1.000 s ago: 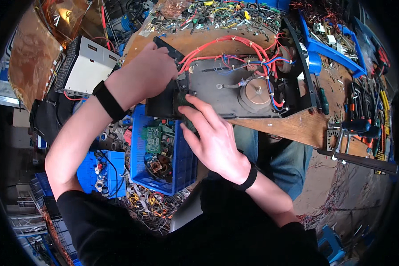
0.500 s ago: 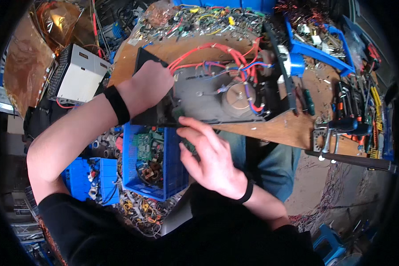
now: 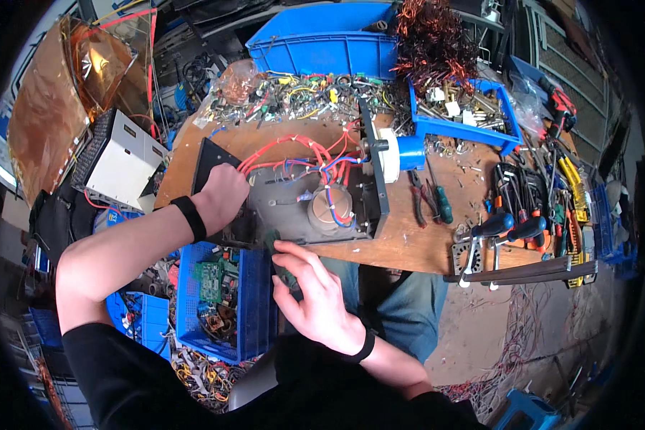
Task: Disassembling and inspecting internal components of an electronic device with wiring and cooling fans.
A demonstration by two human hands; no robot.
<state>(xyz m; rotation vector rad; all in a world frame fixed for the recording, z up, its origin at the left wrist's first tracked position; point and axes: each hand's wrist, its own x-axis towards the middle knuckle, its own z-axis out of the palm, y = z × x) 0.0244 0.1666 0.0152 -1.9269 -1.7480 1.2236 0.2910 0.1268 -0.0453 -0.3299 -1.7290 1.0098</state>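
An opened metal chassis lies on the wooden bench, with red and blue wires and a round, disc-shaped part inside. At its left end, my left hand is closed in a fist; whatever its fingers grip is hidden from view. My right hand is at the chassis's front edge, its fingers apart and slightly bent, the fingertips by the edge. A dark green piece shows between those fingers and thumb; I cannot tell whether it is held. A blue and white cylindrical part sticks out at the chassis's right side.
Below the bench edge stands a blue crate of circuit boards. Pliers, a green-handled screwdriver and several other tools lie to the right. Loose scrap parts cover the back, near blue bins. A white box stands left.
The head view has tilted up and turned right, so the bench appears lower and farther left. Both hands stay at about the same places on the chassis.
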